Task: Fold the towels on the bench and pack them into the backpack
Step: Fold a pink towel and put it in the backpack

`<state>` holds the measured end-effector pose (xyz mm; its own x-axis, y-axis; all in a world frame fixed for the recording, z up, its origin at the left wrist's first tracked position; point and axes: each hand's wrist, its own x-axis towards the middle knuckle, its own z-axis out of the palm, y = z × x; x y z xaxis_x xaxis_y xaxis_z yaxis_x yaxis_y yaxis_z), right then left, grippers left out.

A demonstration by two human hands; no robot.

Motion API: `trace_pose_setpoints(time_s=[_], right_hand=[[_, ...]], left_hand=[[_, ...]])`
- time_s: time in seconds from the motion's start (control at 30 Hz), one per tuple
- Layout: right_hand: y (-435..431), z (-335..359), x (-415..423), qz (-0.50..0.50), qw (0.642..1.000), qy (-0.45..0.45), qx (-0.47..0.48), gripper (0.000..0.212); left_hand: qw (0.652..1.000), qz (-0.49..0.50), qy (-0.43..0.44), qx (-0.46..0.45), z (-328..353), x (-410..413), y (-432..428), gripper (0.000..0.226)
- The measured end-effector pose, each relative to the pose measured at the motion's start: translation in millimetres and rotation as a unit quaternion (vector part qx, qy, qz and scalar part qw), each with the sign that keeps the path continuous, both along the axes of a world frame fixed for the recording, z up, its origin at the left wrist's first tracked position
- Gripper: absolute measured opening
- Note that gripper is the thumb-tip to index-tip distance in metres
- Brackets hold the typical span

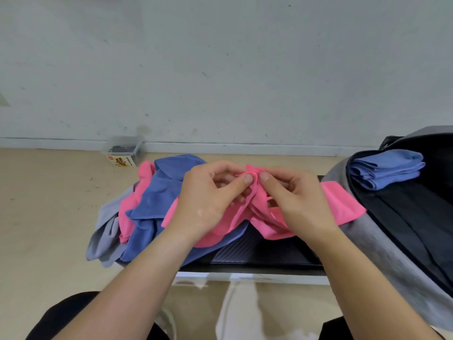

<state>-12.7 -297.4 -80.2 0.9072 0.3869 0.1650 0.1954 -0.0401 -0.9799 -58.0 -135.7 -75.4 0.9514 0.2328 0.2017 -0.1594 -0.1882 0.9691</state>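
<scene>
Your left forearm (147, 266) and right forearm (362, 278) rise from the bottom edge and converge over the surface (257, 253). Both wrists are roughly level, with the backs of the hands toward the camera.

The left hand (206, 202) and right hand (294, 200) meet almost thumb to thumb. Each grip is pinched on the top edge of the pink towel (340, 204), thumb in front and curled fingers behind. The hem is bunched between the two pinches.

This towel hangs below the grip in loose folds. Its lower part rests on the surface, and its far end lies to the right of the grip against the backpack (382, 246).

Judgement on handling: the cloth is light, limp and not fragile. It will sag and crease wherever it is unsupported. Hold it at the hem corners, not mid-edge, so it can hang flat before folding.

To the left of the grip lies the unfolded pile: a blue towel (152, 200), a second pink towel (144, 175) and a grey towel (107, 229) that droops over the end of the surface.

To the right of the grip the backpack stands open. A folded blue towel (387, 170) is already inside. By that count, most of the folding remains.
</scene>
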Motion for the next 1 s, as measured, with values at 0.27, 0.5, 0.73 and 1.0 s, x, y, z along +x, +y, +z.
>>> trace_pose_setpoints(time_s=[0.27, 0.5, 0.73, 1.0], right_hand=[[3, -7, -1, 0.011, 1.0, -0.013, 0.011, 0.025], [5, -7, -7, 0.032, 0.999, -0.001, 0.034, 0.026], [5, -1, -12, 0.042, 0.999, 0.011, 0.009, 0.02], [-3, 11, -9, 0.023, 0.998, -0.046, -0.022, 0.023]], left_hand=[[0.997, 0.038, -0.006, 0.069, -5, 3, 0, 0.007], [0.994, 0.044, -0.031, 0.099, -4, 3, 2, 0.014], [0.992, 0.033, -0.015, 0.117, -1, -4, 4, 0.012], [0.969, 0.011, -0.02, 0.245, 10, -10, 15, 0.026]])
